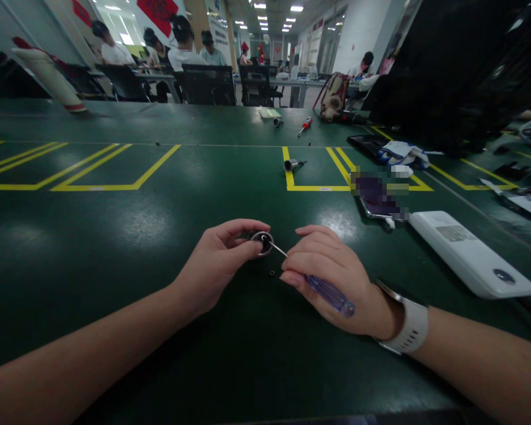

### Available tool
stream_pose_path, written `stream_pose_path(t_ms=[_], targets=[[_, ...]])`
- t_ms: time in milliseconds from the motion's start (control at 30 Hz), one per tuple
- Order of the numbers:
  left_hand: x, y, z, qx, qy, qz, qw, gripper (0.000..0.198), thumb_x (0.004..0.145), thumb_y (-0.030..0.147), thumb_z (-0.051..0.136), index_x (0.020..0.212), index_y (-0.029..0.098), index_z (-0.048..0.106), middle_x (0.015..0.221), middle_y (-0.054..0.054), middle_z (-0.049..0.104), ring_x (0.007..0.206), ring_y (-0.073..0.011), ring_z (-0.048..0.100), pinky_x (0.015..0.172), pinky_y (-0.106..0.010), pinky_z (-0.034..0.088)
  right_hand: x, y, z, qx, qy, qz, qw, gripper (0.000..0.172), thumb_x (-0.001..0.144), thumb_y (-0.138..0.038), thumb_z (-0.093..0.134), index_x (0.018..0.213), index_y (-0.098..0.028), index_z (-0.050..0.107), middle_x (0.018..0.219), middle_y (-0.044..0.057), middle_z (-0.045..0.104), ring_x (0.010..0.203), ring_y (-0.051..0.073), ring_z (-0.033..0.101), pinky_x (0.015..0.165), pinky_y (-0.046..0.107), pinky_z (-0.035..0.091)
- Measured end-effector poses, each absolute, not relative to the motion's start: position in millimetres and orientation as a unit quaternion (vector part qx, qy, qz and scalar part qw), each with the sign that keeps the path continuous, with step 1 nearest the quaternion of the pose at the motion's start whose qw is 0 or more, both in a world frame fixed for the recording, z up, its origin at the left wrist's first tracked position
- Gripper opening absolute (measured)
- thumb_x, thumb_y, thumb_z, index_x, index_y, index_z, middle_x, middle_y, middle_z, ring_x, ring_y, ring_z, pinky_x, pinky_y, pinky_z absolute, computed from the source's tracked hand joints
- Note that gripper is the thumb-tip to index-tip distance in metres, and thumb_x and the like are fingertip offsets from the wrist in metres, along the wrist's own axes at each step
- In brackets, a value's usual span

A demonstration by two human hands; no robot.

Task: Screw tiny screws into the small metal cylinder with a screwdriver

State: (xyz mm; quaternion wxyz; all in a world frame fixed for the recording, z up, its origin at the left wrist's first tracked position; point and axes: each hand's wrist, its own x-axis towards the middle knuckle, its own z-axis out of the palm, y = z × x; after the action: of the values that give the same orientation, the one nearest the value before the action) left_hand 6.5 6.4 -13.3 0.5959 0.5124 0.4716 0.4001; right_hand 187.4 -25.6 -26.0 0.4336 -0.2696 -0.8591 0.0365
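My left hand point(223, 260) pinches a small round metal cup-shaped part point(265, 237) between thumb and fingers, its open mouth turned to the right and toward me. Closed around a screwdriver point(327, 293) with a clear purple handle is my right hand point(331, 268). The thin shaft points left, and its tip reaches into the mouth of the metal part; what it touches inside is too small to tell. On the green table just below lies a tiny dark ring-like piece point(272, 273), apart from both hands.
Ahead lie a metal part with a stem point(293, 164), a similar part point(277, 123) and a red screwdriver point(306, 126). To the right are a phone point(378, 195), a white power bank point(471, 254) and gloves point(405, 153). A white cylinder point(48, 77) leans at far left. People sit beyond.
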Motion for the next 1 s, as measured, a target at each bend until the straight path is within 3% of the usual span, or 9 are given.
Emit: stream_pose_path(t_ms=[333,600,700,800,900,1000], targets=[[9,8,-12,0.531,0.507,0.384,0.56,0.021,0.068,0.02,0.066,0.088,0.014,0.069,0.084,-0.005,0.073,0.08,-0.0189,0.068,0.074,-0.029,0.052,186,-28,-25,-0.263,-0.871,0.005,0.414,0.008,0.087,-0.02,0.055,0.082,-0.014,0.057,0.074,0.004,0.066,0.072,0.013,0.06,0.09,0.038,0.045],[10,7,-10,0.534,0.508,0.379,0.559,0.019,0.069,0.019,0.065,0.087,0.014,0.069,0.079,-0.004,0.072,0.077,-0.0179,0.068,0.073,-0.029,0.053,185,-30,-24,-0.266,-0.869,0.027,0.416,0.008,0.087,-0.02,0.055,0.083,-0.013,0.059,0.077,0.004,0.067,0.074,0.014,0.061,0.09,0.04,0.045],[9,9,-10,0.534,0.504,0.392,0.555,0.018,0.069,0.018,0.066,0.087,0.015,0.067,0.082,-0.004,0.071,0.076,-0.017,0.067,0.076,-0.03,0.053,187,-30,-25,-0.3,-0.796,0.134,0.508,0.009,0.087,-0.019,0.053,0.081,-0.015,0.059,0.075,0.003,0.065,0.072,0.013,0.061,0.088,0.039,0.047],[7,11,-10,0.52,0.505,0.414,0.551,0.023,0.066,0.016,0.069,0.089,0.015,0.065,0.091,-0.004,0.07,0.083,-0.0182,0.067,0.081,-0.032,0.053,188,-23,-29,-0.365,-0.656,0.333,0.571,0.019,0.088,-0.026,0.052,0.073,-0.017,0.059,0.063,-0.001,0.059,0.06,0.011,0.058,0.073,0.031,0.051],[6,13,-8,0.49,0.509,0.433,0.559,0.032,0.063,0.011,0.071,0.092,0.015,0.06,0.098,-0.006,0.068,0.087,-0.019,0.066,0.084,-0.033,0.052,189,-12,-34,-0.397,-0.543,0.524,0.523,0.025,0.087,-0.033,0.053,0.068,-0.016,0.057,0.054,-0.003,0.056,0.05,0.009,0.055,0.055,0.024,0.047],[5,14,-8,0.463,0.503,0.447,0.576,0.037,0.062,0.007,0.07,0.094,0.016,0.053,0.102,-0.006,0.067,0.087,-0.0185,0.067,0.083,-0.033,0.052,190,-7,-38,-0.399,-0.508,0.581,0.494,0.026,0.085,-0.035,0.056,0.068,-0.016,0.056,0.053,-0.004,0.055,0.05,0.008,0.053,0.051,0.021,0.044]])
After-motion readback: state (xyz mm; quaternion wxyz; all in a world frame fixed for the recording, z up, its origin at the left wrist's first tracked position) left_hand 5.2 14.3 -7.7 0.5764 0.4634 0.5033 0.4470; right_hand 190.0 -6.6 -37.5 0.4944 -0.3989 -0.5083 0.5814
